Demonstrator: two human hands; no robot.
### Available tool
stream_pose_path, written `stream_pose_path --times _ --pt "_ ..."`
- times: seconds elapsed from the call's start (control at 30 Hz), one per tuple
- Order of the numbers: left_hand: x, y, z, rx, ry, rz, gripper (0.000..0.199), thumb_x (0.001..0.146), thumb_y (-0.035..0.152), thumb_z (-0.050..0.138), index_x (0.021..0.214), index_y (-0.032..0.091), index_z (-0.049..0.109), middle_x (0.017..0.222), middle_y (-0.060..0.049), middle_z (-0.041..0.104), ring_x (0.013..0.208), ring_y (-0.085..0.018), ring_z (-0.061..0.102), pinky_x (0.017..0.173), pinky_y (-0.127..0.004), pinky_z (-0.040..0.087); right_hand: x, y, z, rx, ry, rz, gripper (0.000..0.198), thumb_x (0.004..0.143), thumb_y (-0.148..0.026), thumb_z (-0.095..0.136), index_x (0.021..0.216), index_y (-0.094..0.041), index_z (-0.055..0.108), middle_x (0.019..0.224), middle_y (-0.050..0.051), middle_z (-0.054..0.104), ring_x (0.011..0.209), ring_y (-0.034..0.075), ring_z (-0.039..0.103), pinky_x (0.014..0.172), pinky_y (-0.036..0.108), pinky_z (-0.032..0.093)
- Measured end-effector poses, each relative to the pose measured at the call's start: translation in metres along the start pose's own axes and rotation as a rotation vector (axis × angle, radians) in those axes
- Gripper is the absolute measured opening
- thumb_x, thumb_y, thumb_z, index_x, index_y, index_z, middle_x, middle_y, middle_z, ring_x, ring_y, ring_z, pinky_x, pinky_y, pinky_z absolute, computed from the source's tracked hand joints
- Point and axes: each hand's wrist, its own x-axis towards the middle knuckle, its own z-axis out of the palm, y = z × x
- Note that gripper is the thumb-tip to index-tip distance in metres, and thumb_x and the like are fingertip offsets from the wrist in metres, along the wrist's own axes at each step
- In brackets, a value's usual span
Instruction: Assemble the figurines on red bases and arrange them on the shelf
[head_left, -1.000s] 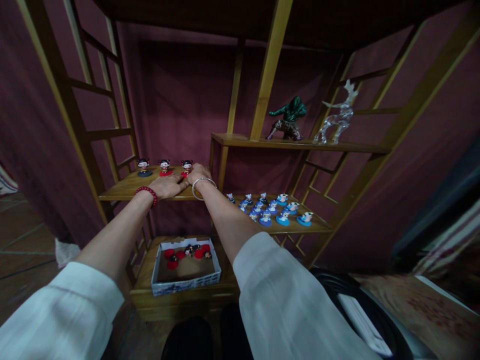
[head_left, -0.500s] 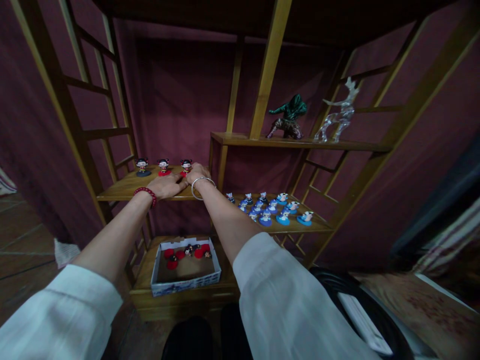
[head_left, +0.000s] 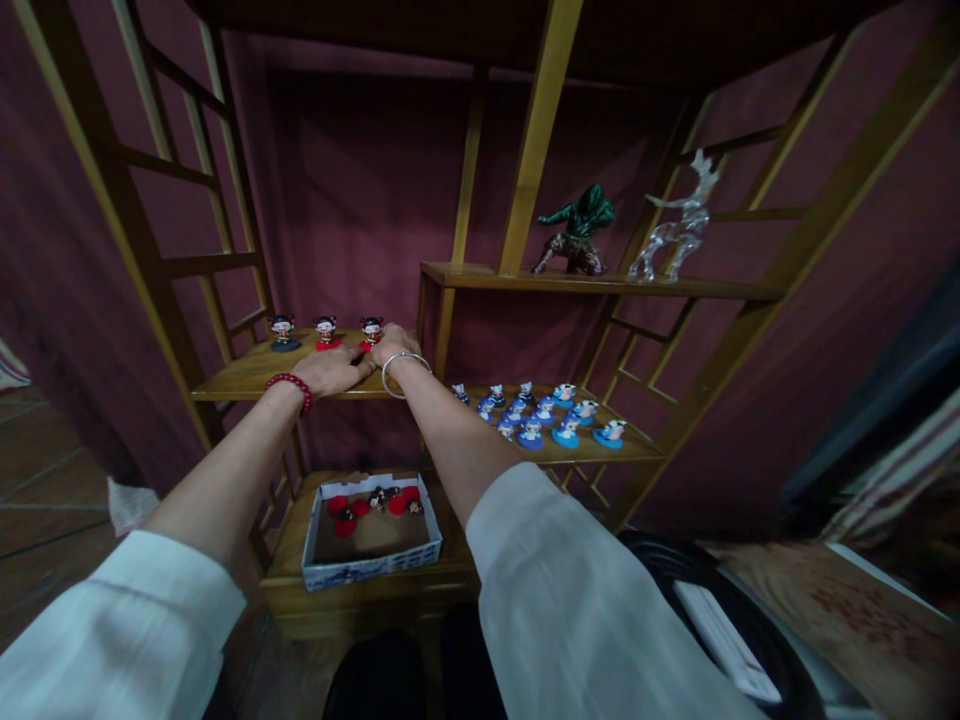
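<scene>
On the left shelf (head_left: 240, 372), three small figurines with black hair buns stand in a row. The left one (head_left: 282, 334) has a dark base, while the middle figurine (head_left: 325, 333) has a red base. My left hand (head_left: 330, 372) and my right hand (head_left: 395, 346) meet at the right-hand figurine (head_left: 370, 331), which stands upright on a red base. My left fingers reach the near left side of its base. From the right, my right fingers close on that figurine, their tips partly hidden behind the hand.
Below stands an open box (head_left: 371, 570) with several red-based figurines (head_left: 345, 522) lying in it. Several blue and purple figurines (head_left: 530, 432) stand on the lower right shelf. A green hooded statue (head_left: 581, 230) and a clear deer (head_left: 679, 235) occupy the upper shelf, beside wooden posts (head_left: 529, 160).
Hardly anything differs. Both hands stay at the right-hand figurine, and the view has shifted very slightly.
</scene>
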Motion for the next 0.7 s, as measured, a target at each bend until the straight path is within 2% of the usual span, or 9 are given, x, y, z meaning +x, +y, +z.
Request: stream_pose_path --times 0.23,0.4,0.7 --pt "-0.004 0.003 -0.003 0.015 0.001 -0.014 0.063 0.079 0.057 0.019 0.129 0.024 0.037 0.132 -0.005 0.042 0.113 -0.026 0.045 0.089 -0.034 0.037 -0.001 -0.001 0.000 -0.006 -0.002 0.000 0.035 0.066 -0.031 0.064 0.099 -0.020 0.060 0.102 0.007 0.063 0.094 0.020 0.057 0.072 0.025 0.042" --pt "-0.008 0.004 -0.004 0.029 0.021 -0.023 0.061 0.078 0.058 0.019 0.126 0.026 0.041 0.124 -0.006 0.051 0.106 -0.026 0.051 0.082 -0.034 0.041 -0.002 -0.002 -0.002 -0.024 -0.005 0.000 0.039 0.061 -0.028 0.068 0.098 -0.019 0.060 0.102 0.008 0.063 0.094 0.020 0.057 0.070 0.024 0.042" --pt "-0.012 0.001 -0.002 -0.009 0.072 -0.016 0.062 0.077 0.062 0.016 0.121 0.028 0.045 0.122 -0.006 0.052 0.106 -0.025 0.051 0.082 -0.034 0.041 0.001 0.000 0.001 0.002 0.009 0.014 0.035 0.064 -0.036 0.065 0.096 -0.022 0.060 0.100 0.006 0.064 0.092 0.020 0.058 0.070 0.025 0.042"
